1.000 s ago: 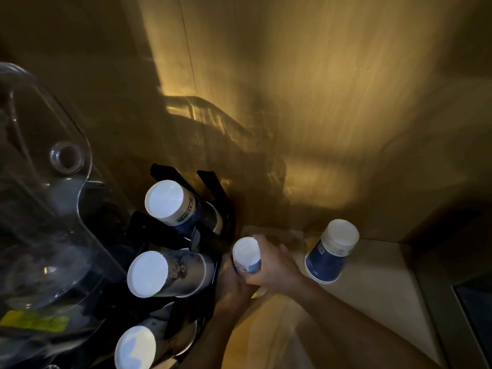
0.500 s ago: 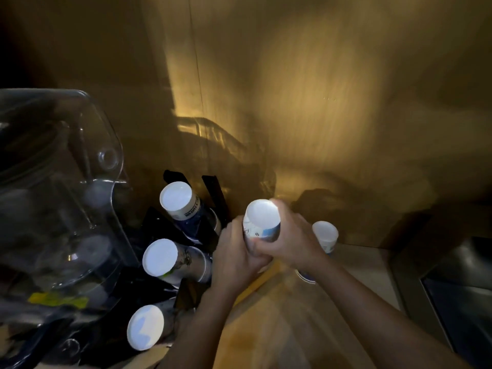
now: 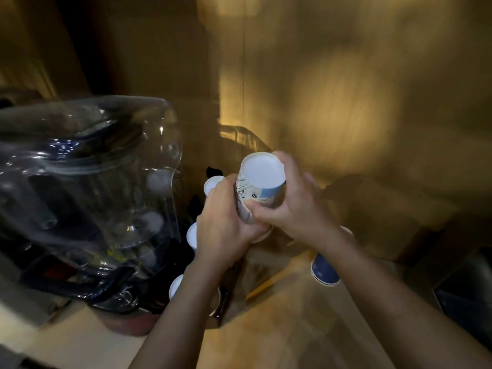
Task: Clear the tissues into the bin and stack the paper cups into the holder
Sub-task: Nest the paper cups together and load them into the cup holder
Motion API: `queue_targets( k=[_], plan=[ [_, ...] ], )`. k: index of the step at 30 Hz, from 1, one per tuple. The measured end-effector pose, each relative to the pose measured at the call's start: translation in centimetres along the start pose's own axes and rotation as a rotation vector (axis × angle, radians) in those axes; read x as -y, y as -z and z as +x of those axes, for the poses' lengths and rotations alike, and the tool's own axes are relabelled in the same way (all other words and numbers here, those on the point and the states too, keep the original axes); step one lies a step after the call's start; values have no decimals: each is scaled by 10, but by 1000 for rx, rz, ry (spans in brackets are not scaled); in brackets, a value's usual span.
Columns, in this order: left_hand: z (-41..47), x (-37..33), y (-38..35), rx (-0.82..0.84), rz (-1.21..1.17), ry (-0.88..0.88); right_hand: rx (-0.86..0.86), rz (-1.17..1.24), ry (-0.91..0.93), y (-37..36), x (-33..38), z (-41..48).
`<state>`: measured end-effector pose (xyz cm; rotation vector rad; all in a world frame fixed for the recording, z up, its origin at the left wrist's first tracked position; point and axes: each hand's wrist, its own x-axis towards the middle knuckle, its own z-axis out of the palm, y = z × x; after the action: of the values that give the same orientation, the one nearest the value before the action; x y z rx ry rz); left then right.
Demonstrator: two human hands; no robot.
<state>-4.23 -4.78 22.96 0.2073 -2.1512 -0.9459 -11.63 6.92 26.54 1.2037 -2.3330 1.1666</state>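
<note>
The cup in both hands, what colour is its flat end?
White. The held cup shows its flat end plainly in the head view, with blue and drawings on its side.

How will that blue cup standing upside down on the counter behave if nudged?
The blue cup is probably light paper, so it likely slides or tips easily. Its wide rim is down, which should steady it somewhat. Once on its side it would likely roll in a curve, given its taper.

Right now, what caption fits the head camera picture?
Both hands, left hand and right hand, hold an upside-down paper cup beside the cup holder.
</note>
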Motion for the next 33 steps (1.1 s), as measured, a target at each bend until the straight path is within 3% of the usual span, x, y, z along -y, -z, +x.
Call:
queue_targets(
  k=[6, 16, 24, 33],
  plan=[
    [-4, 23, 38, -92, 43, 72, 24, -11, 112, -27, 36, 19],
    [-32, 68, 40, -61, -61, 154, 131, -108, 142, -87, 21, 18],
    [-52, 99, 29, 112, 428, 216, 337, -263, 223, -123, -19, -6],
    [-46, 92, 26, 166, 544, 227, 401, -385, 281, -122, -25, -10]
  ],
)
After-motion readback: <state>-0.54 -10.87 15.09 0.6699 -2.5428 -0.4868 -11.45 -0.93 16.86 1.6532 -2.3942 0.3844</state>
